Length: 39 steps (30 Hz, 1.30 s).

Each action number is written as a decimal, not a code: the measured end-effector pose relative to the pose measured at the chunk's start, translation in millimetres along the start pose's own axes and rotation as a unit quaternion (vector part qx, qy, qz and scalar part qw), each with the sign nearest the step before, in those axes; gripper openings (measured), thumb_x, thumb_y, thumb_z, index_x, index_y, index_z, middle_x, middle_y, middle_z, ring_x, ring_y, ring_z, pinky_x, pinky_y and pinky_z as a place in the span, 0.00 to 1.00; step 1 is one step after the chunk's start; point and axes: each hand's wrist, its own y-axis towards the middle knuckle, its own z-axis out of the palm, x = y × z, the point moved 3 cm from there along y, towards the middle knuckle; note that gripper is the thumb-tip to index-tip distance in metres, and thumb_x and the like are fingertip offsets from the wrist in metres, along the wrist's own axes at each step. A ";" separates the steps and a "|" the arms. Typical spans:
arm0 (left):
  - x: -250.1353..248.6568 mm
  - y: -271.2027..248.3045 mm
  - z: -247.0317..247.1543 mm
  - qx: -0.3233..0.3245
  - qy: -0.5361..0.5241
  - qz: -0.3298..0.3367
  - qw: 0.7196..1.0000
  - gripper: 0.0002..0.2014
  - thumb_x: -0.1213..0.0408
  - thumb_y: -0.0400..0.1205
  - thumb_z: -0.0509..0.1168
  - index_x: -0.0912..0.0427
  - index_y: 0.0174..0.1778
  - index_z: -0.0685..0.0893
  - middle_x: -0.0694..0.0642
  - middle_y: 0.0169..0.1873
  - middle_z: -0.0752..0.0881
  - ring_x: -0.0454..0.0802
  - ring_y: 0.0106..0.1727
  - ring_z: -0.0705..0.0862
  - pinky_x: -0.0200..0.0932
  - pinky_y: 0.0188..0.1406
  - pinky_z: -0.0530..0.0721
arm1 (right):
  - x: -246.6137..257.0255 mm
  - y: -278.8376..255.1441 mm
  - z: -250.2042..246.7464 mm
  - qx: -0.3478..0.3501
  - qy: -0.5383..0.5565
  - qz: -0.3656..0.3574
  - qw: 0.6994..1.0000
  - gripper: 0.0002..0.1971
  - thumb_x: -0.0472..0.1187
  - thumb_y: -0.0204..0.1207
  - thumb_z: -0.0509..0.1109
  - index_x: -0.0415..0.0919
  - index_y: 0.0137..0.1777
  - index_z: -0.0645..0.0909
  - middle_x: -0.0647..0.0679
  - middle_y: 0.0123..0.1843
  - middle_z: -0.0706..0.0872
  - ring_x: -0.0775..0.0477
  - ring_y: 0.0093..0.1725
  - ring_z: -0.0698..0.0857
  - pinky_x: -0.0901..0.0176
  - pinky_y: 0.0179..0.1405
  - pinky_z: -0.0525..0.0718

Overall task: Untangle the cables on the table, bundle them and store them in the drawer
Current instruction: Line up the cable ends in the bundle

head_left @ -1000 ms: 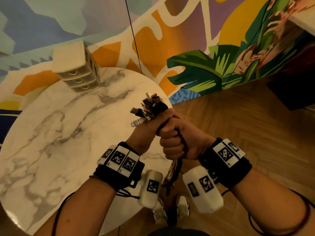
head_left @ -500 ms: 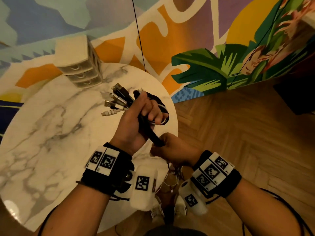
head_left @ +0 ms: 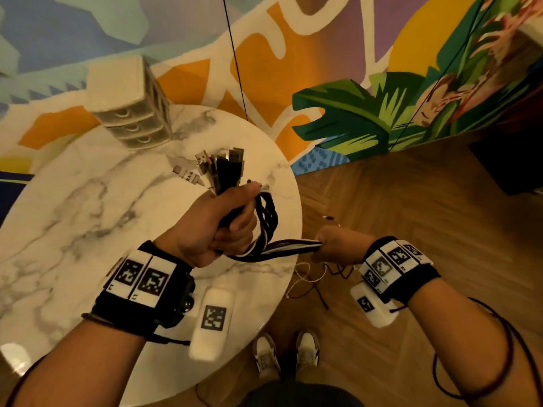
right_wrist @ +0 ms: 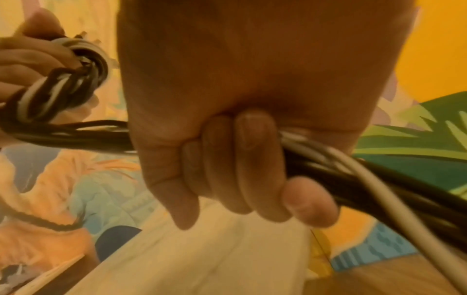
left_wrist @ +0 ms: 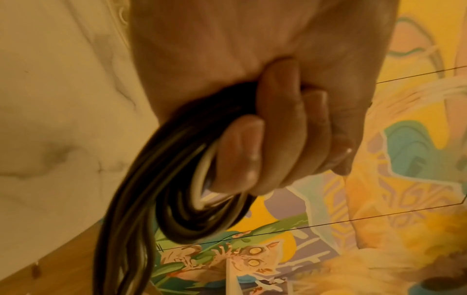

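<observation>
My left hand [head_left: 226,224] grips a bundle of black and white cables [head_left: 266,212] above the marble table's right edge; their USB plugs [head_left: 219,164] stick up out of the fist. A loop of the bundle wraps round the fingers [left_wrist: 237,155]. From there the strands run right into my right hand [head_left: 338,245], which grips the cables [right_wrist: 353,173] in a fist beyond the table edge, above the floor. The loose cable tails [head_left: 311,277] hang below that hand. The small white drawer unit [head_left: 129,104], with all three drawers closed, stands at the table's far edge.
The round marble table [head_left: 88,218] fills the left. Wooden floor [head_left: 411,201] lies to the right, and a painted wall [head_left: 338,54] stands behind. A dark box [head_left: 511,160] sits at the far right. My shoes [head_left: 285,353] are beside the table edge.
The hands were stacked together on the bundle; now my right hand has slid away to the right along the cables, and a loop has formed round my left hand, which has turned the plugs upward.
</observation>
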 end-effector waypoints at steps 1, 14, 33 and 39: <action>2.4 -1.8 -2.1 -0.010 0.002 -0.006 1.000 0.27 0.49 0.77 0.67 0.60 0.18 0.68 0.51 0.09 0.60 0.46 0.11 0.52 0.38 0.16 0.50 | -10.0 2.8 2.7 -0.002 -0.001 0.012 1.000 0.09 0.41 0.75 0.69 0.38 0.36 0.84 0.48 0.31 0.81 0.52 0.28 0.76 0.61 0.27 0.74; 4.8 -14.0 1.5 -0.006 0.032 -0.027 0.999 0.28 0.47 0.73 0.72 0.60 0.16 0.68 0.51 0.09 0.63 0.43 0.11 0.56 0.36 0.15 0.51 | -92.9 35.4 -11.8 -0.059 -0.074 0.126 0.987 0.13 0.41 0.74 0.68 0.48 0.27 0.78 0.49 0.30 0.82 0.48 0.34 0.82 0.58 0.33 0.80; -22.8 -18.5 7.8 -0.165 0.484 -0.051 0.858 0.18 0.53 0.77 0.68 0.62 0.27 0.76 0.50 0.17 0.75 0.40 0.19 0.71 0.27 0.22 0.69 | -149.4 47.3 3.6 -0.101 -0.020 0.225 0.969 0.11 0.48 0.75 0.73 0.39 0.40 0.80 0.46 0.32 0.81 0.48 0.31 0.79 0.60 0.27 0.75; -31.3 -21.7 -7.1 -0.180 0.529 -0.041 0.829 0.11 0.47 0.74 0.69 0.51 0.35 0.81 0.57 0.26 0.81 0.44 0.26 0.77 0.42 0.32 0.74 | -164.3 41.7 -2.8 0.002 -0.095 0.235 0.967 0.08 0.42 0.75 0.70 0.39 0.50 0.80 0.45 0.44 0.80 0.45 0.43 0.80 0.61 0.38 0.79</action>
